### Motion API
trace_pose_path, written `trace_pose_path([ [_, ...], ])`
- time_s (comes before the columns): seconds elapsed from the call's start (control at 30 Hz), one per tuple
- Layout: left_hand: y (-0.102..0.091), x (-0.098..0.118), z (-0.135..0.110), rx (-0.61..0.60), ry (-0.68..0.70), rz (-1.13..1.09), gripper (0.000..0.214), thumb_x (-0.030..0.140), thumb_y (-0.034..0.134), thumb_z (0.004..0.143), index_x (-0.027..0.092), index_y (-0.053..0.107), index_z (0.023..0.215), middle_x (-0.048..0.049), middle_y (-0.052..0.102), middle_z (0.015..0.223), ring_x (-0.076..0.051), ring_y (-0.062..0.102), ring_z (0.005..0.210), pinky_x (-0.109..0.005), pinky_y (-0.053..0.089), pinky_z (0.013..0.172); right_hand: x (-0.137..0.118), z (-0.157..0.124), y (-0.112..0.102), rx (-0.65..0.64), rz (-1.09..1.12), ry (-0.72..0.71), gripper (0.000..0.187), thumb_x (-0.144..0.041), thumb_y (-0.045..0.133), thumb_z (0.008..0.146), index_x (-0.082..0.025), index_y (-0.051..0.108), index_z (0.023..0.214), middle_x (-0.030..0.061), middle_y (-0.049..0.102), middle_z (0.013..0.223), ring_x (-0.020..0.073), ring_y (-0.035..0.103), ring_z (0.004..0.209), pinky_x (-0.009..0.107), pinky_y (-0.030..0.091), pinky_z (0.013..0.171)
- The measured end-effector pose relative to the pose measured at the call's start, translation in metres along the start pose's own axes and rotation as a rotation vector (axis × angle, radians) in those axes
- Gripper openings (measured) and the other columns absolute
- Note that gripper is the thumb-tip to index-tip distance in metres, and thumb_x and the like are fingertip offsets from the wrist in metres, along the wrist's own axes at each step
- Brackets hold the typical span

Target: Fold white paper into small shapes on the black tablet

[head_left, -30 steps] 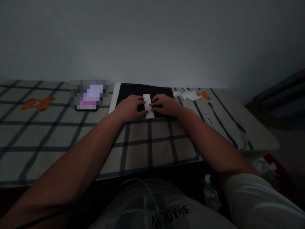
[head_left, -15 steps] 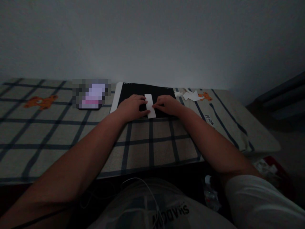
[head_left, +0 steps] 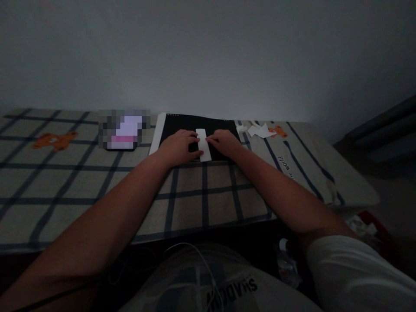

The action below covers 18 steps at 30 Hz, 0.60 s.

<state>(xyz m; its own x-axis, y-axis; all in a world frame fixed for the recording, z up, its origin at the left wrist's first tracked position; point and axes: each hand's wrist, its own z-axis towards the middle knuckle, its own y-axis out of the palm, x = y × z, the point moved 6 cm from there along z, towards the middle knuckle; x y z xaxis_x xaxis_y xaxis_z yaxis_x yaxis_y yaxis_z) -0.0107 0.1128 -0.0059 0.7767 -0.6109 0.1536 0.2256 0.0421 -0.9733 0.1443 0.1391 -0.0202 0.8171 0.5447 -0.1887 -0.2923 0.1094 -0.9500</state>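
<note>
A narrow white paper strip (head_left: 203,144) lies lengthwise on a black board (head_left: 201,125) with a white left border, at the far middle of the checked cloth. My left hand (head_left: 179,147) rests flat beside the strip's left edge, its fingertips pressing on the paper. My right hand (head_left: 225,143) lies on the strip's right side, fingers curled with the tips touching the paper's edge. Neither hand lifts the strip off the board.
A checked cloth with orange bear prints (head_left: 52,141) covers the surface. A blurred phone-like object (head_left: 123,130) lies left of the board. White paper scraps (head_left: 260,130) sit to its right. The wall stands close behind. A bottle (head_left: 286,260) and clutter lie on the floor at right.
My right hand has slid slightly left along the strip and curled its fingers more. The strip and my left hand have barely shifted.
</note>
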Motion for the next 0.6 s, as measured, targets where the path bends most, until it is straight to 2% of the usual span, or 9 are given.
trace_pose_path([
  [0.23,-0.0001,0.0004,-0.0002,-0.005,-0.005,-0.016,0.058,0.057,0.058,0.09,0.019,0.069,0.131,-0.01,0.06,0.146,-0.033,0.05,0.137,-0.048,0.042,0.114,-0.0056,-0.0067,-0.0036,0.007,-0.046,-0.058,0.034,-0.03,0.049,0.103,-0.016,0.08,0.101,0.0097,0.072,0.096,0.0212,0.06,0.087,0.033,0.039,0.079],
  [0.43,0.0005,0.0005,-0.0004,-0.016,-0.009,-0.018,0.055,0.059,0.057,0.09,0.022,0.07,0.13,-0.0079,0.059,0.147,-0.032,0.048,0.137,-0.047,0.042,0.113,-0.0072,-0.0078,-0.0044,0.003,-0.141,0.04,0.038,-0.031,0.043,0.104,-0.019,0.079,0.104,0.0102,0.071,0.1,0.0222,0.06,0.087,0.034,0.038,0.074],
  [0.6,0.0021,0.0005,0.0,-0.006,0.002,-0.011,0.057,0.057,0.058,0.09,0.017,0.071,0.129,-0.0108,0.06,0.145,-0.032,0.05,0.136,-0.045,0.041,0.114,-0.0073,-0.0046,-0.0023,-0.014,-0.193,0.059,0.041,-0.032,0.039,0.106,-0.018,0.078,0.107,0.012,0.072,0.104,0.0231,0.062,0.089,0.034,0.039,0.074],
])
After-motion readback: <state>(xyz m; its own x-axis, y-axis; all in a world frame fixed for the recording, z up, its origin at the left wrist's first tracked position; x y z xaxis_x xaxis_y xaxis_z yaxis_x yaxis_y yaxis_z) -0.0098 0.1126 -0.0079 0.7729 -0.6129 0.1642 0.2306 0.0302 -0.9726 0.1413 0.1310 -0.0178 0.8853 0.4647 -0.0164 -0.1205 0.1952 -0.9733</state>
